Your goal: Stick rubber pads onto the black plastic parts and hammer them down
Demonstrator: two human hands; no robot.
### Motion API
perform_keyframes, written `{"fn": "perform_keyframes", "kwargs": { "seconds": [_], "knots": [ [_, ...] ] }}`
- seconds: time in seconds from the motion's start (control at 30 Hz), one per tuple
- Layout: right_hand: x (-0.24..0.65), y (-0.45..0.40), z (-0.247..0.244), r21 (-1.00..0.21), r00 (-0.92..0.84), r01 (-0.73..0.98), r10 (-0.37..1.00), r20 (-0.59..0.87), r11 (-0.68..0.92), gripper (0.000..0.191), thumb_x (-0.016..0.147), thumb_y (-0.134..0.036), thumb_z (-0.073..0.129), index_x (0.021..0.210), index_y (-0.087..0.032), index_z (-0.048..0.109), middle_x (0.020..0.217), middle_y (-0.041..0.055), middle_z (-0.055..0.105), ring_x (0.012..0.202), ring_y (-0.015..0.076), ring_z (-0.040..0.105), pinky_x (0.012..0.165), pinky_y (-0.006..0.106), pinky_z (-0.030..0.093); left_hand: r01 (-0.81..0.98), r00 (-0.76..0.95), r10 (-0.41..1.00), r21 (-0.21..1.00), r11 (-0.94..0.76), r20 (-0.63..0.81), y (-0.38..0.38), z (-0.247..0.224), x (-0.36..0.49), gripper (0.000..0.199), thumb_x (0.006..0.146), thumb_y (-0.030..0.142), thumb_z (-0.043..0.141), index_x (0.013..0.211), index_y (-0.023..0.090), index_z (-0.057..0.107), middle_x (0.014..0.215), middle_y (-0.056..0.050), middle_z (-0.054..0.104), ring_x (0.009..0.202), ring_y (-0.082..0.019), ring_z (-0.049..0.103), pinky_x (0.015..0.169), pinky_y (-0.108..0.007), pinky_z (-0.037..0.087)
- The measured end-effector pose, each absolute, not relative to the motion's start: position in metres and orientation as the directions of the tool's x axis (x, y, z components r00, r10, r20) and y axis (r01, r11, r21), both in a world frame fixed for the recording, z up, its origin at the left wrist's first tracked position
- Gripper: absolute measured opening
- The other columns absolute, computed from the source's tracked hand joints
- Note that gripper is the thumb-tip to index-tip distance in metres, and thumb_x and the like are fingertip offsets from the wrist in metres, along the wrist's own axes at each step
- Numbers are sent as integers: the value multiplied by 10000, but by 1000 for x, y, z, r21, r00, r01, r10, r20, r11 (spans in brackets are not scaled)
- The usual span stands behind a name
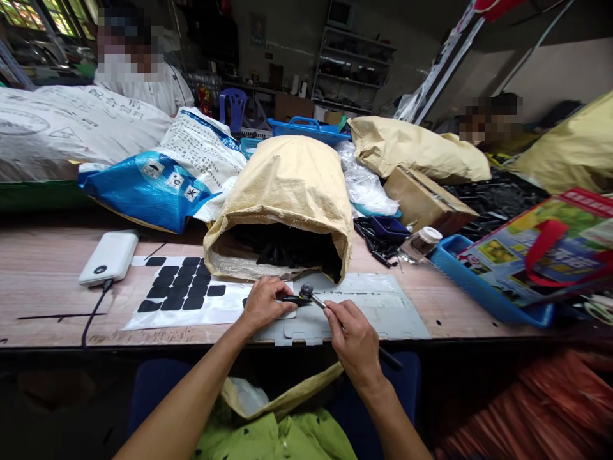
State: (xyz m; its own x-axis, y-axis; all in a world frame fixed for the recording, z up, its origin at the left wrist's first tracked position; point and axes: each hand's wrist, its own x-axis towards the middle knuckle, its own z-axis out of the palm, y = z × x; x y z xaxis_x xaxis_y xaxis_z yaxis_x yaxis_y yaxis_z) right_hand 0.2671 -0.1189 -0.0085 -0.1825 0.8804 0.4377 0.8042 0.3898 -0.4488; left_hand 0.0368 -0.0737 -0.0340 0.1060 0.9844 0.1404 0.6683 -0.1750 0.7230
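Note:
My left hand (264, 303) is closed on a slim black piece (290, 299), pressing it down on a grey board (402, 313) at the table's front edge. In my right hand (353, 342) is a small hammer (306, 291); its metal shaft runs between my fingers and its dark grip sticks out below. The hammer's round head is at the tip of the black piece; whether they touch I cannot tell. Just behind my hands gapes a tan sack (301, 179) with many dark pieces inside. To the left lies a white sheet (211, 313) with rows of black rounded stickers.
A white power bank (109, 259) with a cable stands at left. Blue-white sacks (158, 172) lie behind it. At right are a glass jar (421, 245), a blue tray (460, 262), a colourful bag (550, 249) and a wooden box (426, 198). Two people sit across the table.

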Motion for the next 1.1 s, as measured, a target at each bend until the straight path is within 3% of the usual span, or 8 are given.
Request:
{"fn": "perform_keyframes", "kwargs": {
  "seconds": [0.2, 0.43, 0.6, 0.7, 0.77, 0.93, 1.03, 1.1],
  "knots": [
    [282, -100, -13, -476, -115, 808, 886, 449, 346, 277, 1031, -370, 486, 1123, -248, 717, 974, 42, 692, 934, 177, 649, 814, 270, 471, 675, 118, 982, 714, -187, 146, -74, -34, 36, 165, 698, 295, 840, 834, 242, 762, 835, -6, 703, 912, -223, 574, 826, -338, 397],
    [303, -68, -35, -225, -166, 924, 851, 498, 311, 232, 1003, -332, 524, 1061, -247, 731, 913, 46, 653, 882, 207, 553, 791, 319, 389, 677, 119, 982, 712, -188, 146, -72, -34, 37, 153, 716, 287, 827, 844, 248, 754, 828, -4, 690, 927, -234, 574, 838, -350, 405],
    [305, -66, -46, -207, -127, 941, 848, 514, 266, 200, 984, -339, 558, 1049, -263, 731, 916, 37, 643, 872, 210, 534, 767, 327, 343, 575, 161, 971, 783, -237, 176, -105, -14, 38, 109, 836, 300, 722, 922, 234, 722, 893, -24, 686, 880, -210, 593, 801, -323, 433],
    [304, -67, -46, -210, -133, 940, 853, 506, 270, 204, 987, -338, 553, 1060, -257, 726, 920, 40, 639, 881, 213, 529, 774, 327, 343, 477, 300, 952, 854, -209, 65, -150, -3, 39, 174, 938, 388, 610, 1024, 262, 694, 900, -13, 707, 777, -175, 614, 727, -286, 439],
    [304, -67, -45, -207, -133, 941, 854, 503, 269, 208, 990, -338, 548, 1064, -254, 724, 919, 43, 636, 880, 216, 525, 777, 328, 343, 514, 358, 933, 843, -160, -42, -179, -6, 39, 201, 965, 432, 561, 1021, 280, 680, 883, -3, 718, 782, -179, 636, 716, -281, 426],
    [303, -67, -46, -202, -129, 943, 853, 506, 263, 213, 988, -344, 546, 1070, -253, 720, 923, 48, 632, 882, 222, 515, 774, 331, 343, 761, 195, 925, 645, 67, -325, -207, -46, 36, 197, 968, 374, 493, 967, 265, 657, 894, -31, 742, 877, -238, 698, 726, -306, 414],
    [303, -67, -47, -208, -126, 941, 848, 515, 266, 220, 987, -344, 538, 1073, -252, 719, 926, 50, 631, 875, 222, 514, 770, 335, 345, 849, 164, 895, 521, 85, -414, -204, -64, 38, 207, 935, 356, 515, 1000, 244, 676, 956, -81, 753, 956, -293, 711, 747, -332, 436],
    [303, -67, -47, -213, -127, 938, 844, 521, 272, 227, 989, -343, 529, 1067, -250, 721, 923, 54, 632, 869, 222, 514, 772, 337, 346, 859, 196, 881, 508, 58, -432, -203, -64, 42, 250, 911, 364, 545, 1081, 250, 688, 976, -96, 754, 967, -308, 713, 750, -341, 446]
  ]
}}
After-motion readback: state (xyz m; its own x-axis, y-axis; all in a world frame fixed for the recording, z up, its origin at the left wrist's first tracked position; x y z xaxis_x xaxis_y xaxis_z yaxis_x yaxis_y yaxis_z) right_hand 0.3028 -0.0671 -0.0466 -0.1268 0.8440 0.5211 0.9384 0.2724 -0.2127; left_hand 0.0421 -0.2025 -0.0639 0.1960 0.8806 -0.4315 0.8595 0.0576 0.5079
